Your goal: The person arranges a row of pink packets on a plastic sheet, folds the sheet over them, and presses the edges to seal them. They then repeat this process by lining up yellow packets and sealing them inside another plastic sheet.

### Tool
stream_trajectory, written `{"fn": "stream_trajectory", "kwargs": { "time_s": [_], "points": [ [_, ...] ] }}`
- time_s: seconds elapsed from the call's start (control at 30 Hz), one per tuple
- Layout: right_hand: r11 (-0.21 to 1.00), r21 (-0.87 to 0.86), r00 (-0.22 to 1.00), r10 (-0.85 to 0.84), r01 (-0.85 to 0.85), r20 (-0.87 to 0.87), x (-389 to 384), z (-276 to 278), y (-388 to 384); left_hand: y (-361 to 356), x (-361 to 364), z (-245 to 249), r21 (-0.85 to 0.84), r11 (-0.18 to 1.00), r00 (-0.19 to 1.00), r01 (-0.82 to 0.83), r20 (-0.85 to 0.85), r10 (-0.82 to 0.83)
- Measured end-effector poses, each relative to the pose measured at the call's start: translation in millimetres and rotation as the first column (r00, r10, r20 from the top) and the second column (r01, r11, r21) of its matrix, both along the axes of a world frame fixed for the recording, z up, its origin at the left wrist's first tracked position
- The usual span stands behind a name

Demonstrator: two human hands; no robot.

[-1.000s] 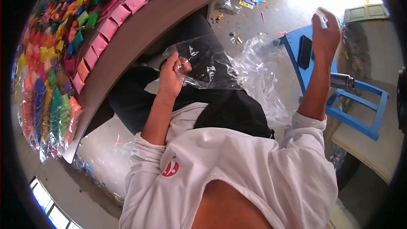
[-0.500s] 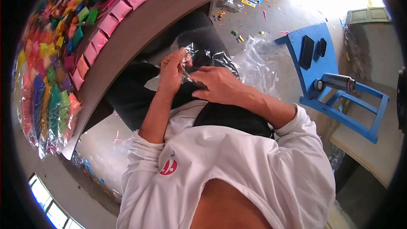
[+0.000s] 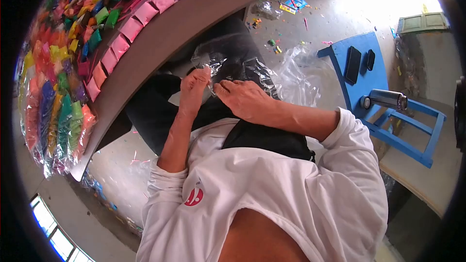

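Here I am, working thin clear plastic [image 3: 228, 65] above my lap: my left hand [image 3: 194, 87] is pinched shut on its near edge, and my right hand [image 3: 245, 99] is right beside it, fingers bent at the film, though whether they're clamped I can't tell. Handling that edge looks like the step, and the next move calls for a light two-handed grip. Nothing visible inside this plastic! Over on the table [image 3: 145, 43], clear bags [image 3: 63, 114] bulge with coloured pieces, and pink packets [image 3: 131, 29] line up along the rim.
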State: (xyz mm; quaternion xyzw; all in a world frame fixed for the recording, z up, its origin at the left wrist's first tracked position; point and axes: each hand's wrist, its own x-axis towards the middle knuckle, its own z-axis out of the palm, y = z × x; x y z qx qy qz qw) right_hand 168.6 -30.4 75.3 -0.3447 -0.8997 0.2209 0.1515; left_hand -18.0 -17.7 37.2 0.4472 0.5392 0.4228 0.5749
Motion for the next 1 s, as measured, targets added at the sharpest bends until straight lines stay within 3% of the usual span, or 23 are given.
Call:
{"fn": "stream_trajectory", "kwargs": {
  "time_s": [0.07, 0.17, 0.27, 0.37, 0.47, 0.57, 0.67, 0.77, 0.87, 0.97, 1.0],
  "points": [
    [1.0, 0.005, 1.0, -0.008, 0.008, 0.004, -5, -3, 0, -1, 4, -4, 0.025, 1.0, 0.998, 0.018, -0.059, -0.017],
    [1.0, 0.014, 0.999, -0.002, 0.002, 0.044, -9, -8, 0, 1, 5, 2, 0.064, 0.99, 0.913, 0.124, -0.397, -0.089],
    [1.0, -0.014, 0.999, 0.0, 0.0, 0.035, -11, -13, 0, 2, 9, -14, 0.117, 0.992, 0.922, 0.043, -0.388, 0.006],
    [0.99, -0.141, 0.997, -0.032, 0.023, -0.067, -9, -16, -2, 3, 13, -4, 0.073, 0.995, 0.926, 0.062, -0.377, -0.03],
    [0.983, -0.186, 0.999, -0.013, 0.007, -0.031, 4, -6, -6, 5, 10, -16, 0.121, 0.992, 0.93, 0.029, -0.367, 0.017],
    [0.995, -0.01, 0.987, -0.103, 0.103, -0.124, 22, -16, -13, 5, 7, -19, 0.13, 0.992, 0.934, 0.007, -0.355, 0.04],
    [0.986, -0.066, 0.984, -0.161, 0.156, -0.082, 46, -12, -15, 6, 3, -16, 0.134, 0.991, 0.928, -0.005, -0.368, 0.054],
    [0.902, -0.26, 0.928, -0.285, 0.344, 0.24, 70, 26, -13, 6, 4, -8, 0.154, 0.988, 0.938, -0.028, -0.338, 0.079],
    [0.862, -0.265, 0.812, -0.245, 0.433, 0.53, 99, 28, -8, 4, 8, -5, 0.17, 0.985, 0.942, -0.035, -0.324, 0.089],
    [0.894, -0.287, 0.879, -0.201, 0.345, 0.433, 106, 30, -14, 5, 9, -11, 0.165, 0.985, 0.953, -0.038, -0.29, 0.086],
    [0.909, -0.276, 0.92, -0.217, 0.312, 0.325, 101, 29, -15, 6, 10, -11, 0.163, 0.986, 0.958, -0.04, -0.274, 0.084]
  ]
}}
